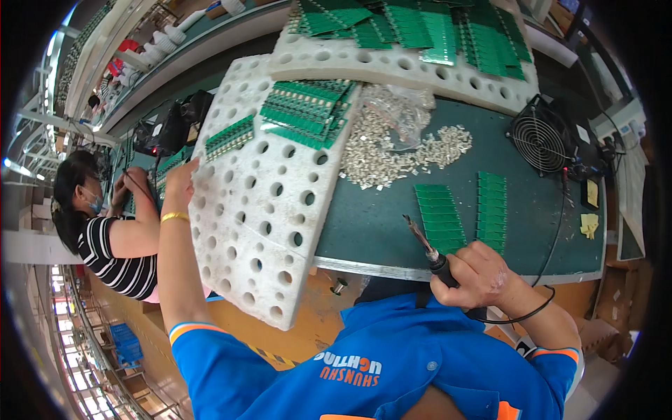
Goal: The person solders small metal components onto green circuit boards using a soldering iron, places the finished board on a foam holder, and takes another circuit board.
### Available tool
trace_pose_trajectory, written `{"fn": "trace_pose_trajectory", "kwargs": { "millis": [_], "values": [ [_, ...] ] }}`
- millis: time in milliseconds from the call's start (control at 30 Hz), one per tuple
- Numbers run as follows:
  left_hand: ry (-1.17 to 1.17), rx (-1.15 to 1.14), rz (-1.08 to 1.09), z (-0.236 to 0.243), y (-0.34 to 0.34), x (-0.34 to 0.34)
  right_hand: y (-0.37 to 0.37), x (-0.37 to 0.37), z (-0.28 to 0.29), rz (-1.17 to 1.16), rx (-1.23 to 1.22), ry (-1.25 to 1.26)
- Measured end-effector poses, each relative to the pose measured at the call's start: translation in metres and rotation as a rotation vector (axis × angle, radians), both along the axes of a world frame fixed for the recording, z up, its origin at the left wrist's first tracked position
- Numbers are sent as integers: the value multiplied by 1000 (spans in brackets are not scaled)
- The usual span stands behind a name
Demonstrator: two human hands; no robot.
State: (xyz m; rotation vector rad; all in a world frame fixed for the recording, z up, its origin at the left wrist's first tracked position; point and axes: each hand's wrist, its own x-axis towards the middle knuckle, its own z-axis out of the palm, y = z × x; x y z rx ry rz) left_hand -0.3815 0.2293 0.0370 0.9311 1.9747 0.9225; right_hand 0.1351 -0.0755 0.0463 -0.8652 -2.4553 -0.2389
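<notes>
My right hand [470, 274] grips the dark handle of a soldering iron [423, 239], its metal tip slanting up and left over the table. Just beyond lie two green circuit board panels, a left one [441, 217] and a right one [492, 210]. At the left edge of a white foam board with holes [241, 189], my left hand [180, 185] has its fingers drawn together; what they hold, if anything, is hidden. Near those fingers a narrow board strip with pale parts [230, 138] lies on the foam. Farther back sits a stack of similar boards [304, 110].
Small pale components [378, 150] lie heaped beside a clear plastic bag [402, 112]. Another foam slab [392, 64] carries many green boards [420, 31]. A black fan [539, 136] stands right; the iron's cable [553, 245] hangs near my wrist. A masked co-worker [105, 224] sits left.
</notes>
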Motion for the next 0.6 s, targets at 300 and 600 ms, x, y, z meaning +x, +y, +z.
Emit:
{"fn": "trace_pose_trajectory", "kwargs": {
  "millis": [300, 600],
  "values": [
    [353, 60, -98, -36, 50, -56, -7, -22, -15, -29, -113, -31],
    [160, -92, -179, -27, 62, -39, -11, -23, -28, -104, -160, 11]
  ]
}}
